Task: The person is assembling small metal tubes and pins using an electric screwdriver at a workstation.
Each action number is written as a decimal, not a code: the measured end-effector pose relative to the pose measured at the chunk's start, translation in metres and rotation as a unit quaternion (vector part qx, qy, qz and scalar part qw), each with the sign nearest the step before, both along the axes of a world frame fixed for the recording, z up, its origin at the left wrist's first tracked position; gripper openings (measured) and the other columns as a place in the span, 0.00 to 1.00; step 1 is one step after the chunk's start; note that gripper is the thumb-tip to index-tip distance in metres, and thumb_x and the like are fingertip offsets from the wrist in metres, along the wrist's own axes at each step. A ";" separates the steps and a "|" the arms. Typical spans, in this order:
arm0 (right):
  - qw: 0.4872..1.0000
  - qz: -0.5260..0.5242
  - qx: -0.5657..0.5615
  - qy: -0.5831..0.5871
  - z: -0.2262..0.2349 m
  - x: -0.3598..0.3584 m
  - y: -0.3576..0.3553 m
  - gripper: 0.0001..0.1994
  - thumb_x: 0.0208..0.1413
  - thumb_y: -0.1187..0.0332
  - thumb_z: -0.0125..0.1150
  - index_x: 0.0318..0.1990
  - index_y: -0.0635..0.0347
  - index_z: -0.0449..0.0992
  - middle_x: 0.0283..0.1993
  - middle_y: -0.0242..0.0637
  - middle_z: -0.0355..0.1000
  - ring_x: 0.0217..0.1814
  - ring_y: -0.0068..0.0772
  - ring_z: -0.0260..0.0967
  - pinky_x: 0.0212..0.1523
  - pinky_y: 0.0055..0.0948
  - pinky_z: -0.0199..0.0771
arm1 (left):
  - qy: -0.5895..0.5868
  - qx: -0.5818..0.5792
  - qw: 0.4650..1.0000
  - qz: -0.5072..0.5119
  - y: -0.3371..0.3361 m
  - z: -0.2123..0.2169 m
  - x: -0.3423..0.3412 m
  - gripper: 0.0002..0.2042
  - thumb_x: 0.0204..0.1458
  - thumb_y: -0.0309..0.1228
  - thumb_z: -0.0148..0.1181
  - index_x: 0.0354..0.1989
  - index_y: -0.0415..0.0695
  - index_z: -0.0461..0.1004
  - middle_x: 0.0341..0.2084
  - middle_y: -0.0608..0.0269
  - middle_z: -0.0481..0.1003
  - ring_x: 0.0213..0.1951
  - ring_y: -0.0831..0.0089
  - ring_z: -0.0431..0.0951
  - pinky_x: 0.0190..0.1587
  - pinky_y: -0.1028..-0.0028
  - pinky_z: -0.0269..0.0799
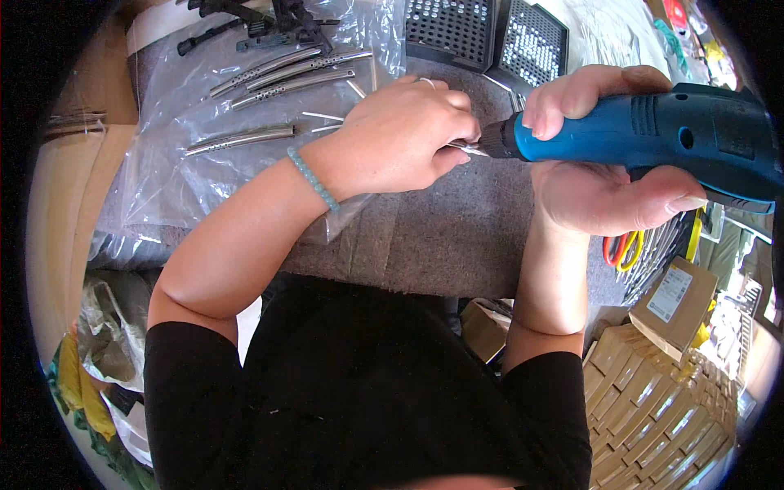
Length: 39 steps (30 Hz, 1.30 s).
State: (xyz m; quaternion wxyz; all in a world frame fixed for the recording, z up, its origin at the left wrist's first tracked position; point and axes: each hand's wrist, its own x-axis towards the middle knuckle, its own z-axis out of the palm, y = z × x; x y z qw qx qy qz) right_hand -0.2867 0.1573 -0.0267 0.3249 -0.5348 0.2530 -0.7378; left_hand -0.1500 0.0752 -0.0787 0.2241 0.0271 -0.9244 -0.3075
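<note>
My right hand is wrapped round a blue-and-black power screwdriver, held level with its nose toward the left. My left hand, a green bead bracelet at its wrist, pinches a small shiny metal piece against the tool's tip. Most of that piece is hidden by the fingers, so its kind does not show. Several curved, perforated metal tubes lie on clear plastic beyond my left forearm, and a separate tube rests closer. Thin metal pins are scattered beside my left wrist.
Two black trays with rows of holes hold small metal parts at the far side. Black clamp-like parts lie at far left. Scissors with red and yellow handles sit at the right edge of the grey work surface, above cardboard boxes.
</note>
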 end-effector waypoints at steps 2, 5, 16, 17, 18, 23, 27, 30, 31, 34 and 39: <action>1.000 -0.004 0.002 0.021 0.000 0.000 0.001 0.44 0.42 0.24 0.38 0.53 0.55 0.60 0.32 0.38 0.64 0.24 0.30 0.64 0.26 0.30 0.65 | -0.006 0.001 1.000 0.007 0.001 0.000 0.001 0.08 0.41 0.30 0.61 0.26 0.40 0.70 0.25 0.58 0.69 0.33 0.56 0.71 0.36 0.61 0.65; 0.996 -0.016 0.008 0.086 0.005 -0.003 0.003 0.44 0.41 0.24 0.38 0.53 0.55 0.60 0.32 0.38 0.64 0.24 0.30 0.63 0.26 0.30 0.66 | -0.026 0.001 1.000 0.014 0.003 0.004 0.000 0.08 0.40 0.29 0.61 0.27 0.41 0.71 0.26 0.58 0.70 0.34 0.57 0.71 0.36 0.61 0.66; 0.975 -0.079 0.074 0.196 0.020 -0.002 0.008 0.45 0.41 0.24 0.38 0.54 0.54 0.60 0.31 0.37 0.64 0.25 0.29 0.64 0.26 0.29 0.66 | -0.058 -0.005 0.997 0.041 0.005 0.008 0.001 0.05 0.41 0.30 0.61 0.23 0.43 0.75 0.25 0.64 0.72 0.36 0.64 0.73 0.42 0.64 0.67; 0.972 -0.087 0.083 0.200 0.019 -0.002 0.007 0.45 0.41 0.24 0.38 0.54 0.54 0.60 0.31 0.37 0.64 0.25 0.29 0.64 0.26 0.29 0.66 | -0.064 -0.004 0.997 0.045 0.005 0.008 0.001 0.05 0.41 0.30 0.61 0.23 0.43 0.75 0.25 0.64 0.72 0.36 0.63 0.73 0.42 0.64 0.67; 0.970 -0.095 0.093 0.205 0.019 -0.002 0.007 0.45 0.41 0.24 0.38 0.54 0.54 0.60 0.31 0.37 0.63 0.25 0.28 0.64 0.26 0.29 0.66 | -0.064 -0.003 0.997 0.044 0.005 0.008 0.001 0.05 0.41 0.30 0.61 0.23 0.43 0.75 0.25 0.64 0.72 0.36 0.63 0.73 0.42 0.64 0.67; 0.994 -0.012 0.043 0.097 0.003 -0.001 0.001 0.45 0.41 0.24 0.38 0.55 0.54 0.60 0.31 0.37 0.64 0.25 0.29 0.64 0.26 0.29 0.66 | -0.051 -0.004 0.998 0.041 0.006 0.008 -0.001 0.04 0.40 0.30 0.61 0.23 0.43 0.75 0.26 0.64 0.73 0.36 0.63 0.73 0.42 0.64 0.66; 0.998 0.063 -0.003 0.018 -0.003 -0.001 -0.006 0.45 0.41 0.24 0.38 0.55 0.54 0.59 0.31 0.37 0.64 0.25 0.29 0.64 0.26 0.28 0.66 | -0.055 0.002 0.998 0.044 0.006 0.007 0.000 0.04 0.40 0.30 0.61 0.23 0.43 0.76 0.26 0.64 0.73 0.37 0.63 0.73 0.43 0.64 0.66; 0.996 0.025 -0.013 0.080 -0.003 -0.007 -0.005 0.45 0.41 0.24 0.39 0.54 0.55 0.59 0.31 0.37 0.64 0.25 0.29 0.64 0.26 0.28 0.66 | -0.053 0.002 0.998 0.040 0.006 0.007 0.001 0.04 0.40 0.30 0.61 0.23 0.43 0.76 0.26 0.64 0.73 0.37 0.63 0.73 0.43 0.64 0.67; 0.996 0.025 -0.013 0.080 -0.002 -0.008 -0.004 0.45 0.41 0.24 0.39 0.54 0.55 0.59 0.31 0.37 0.64 0.25 0.29 0.64 0.26 0.28 0.66 | -0.055 -0.001 0.997 0.044 0.007 0.008 0.001 0.04 0.40 0.30 0.62 0.23 0.43 0.76 0.26 0.64 0.73 0.37 0.63 0.73 0.43 0.64 0.67; 0.997 0.015 0.001 0.081 -0.002 -0.008 -0.003 0.45 0.41 0.24 0.39 0.53 0.56 0.60 0.30 0.38 0.64 0.25 0.28 0.64 0.25 0.27 0.67 | -0.053 -0.013 0.997 0.049 0.007 0.008 0.001 0.04 0.39 0.29 0.62 0.23 0.43 0.76 0.26 0.65 0.73 0.37 0.64 0.73 0.42 0.64 0.67; 0.995 0.076 -0.008 0.071 -0.004 -0.011 -0.007 0.46 0.39 0.24 0.40 0.53 0.57 0.60 0.30 0.37 0.64 0.25 0.28 0.64 0.25 0.27 0.67 | -0.048 -0.019 0.997 0.048 0.006 0.005 -0.001 0.04 0.39 0.30 0.62 0.23 0.44 0.76 0.27 0.66 0.73 0.38 0.64 0.73 0.42 0.65 0.68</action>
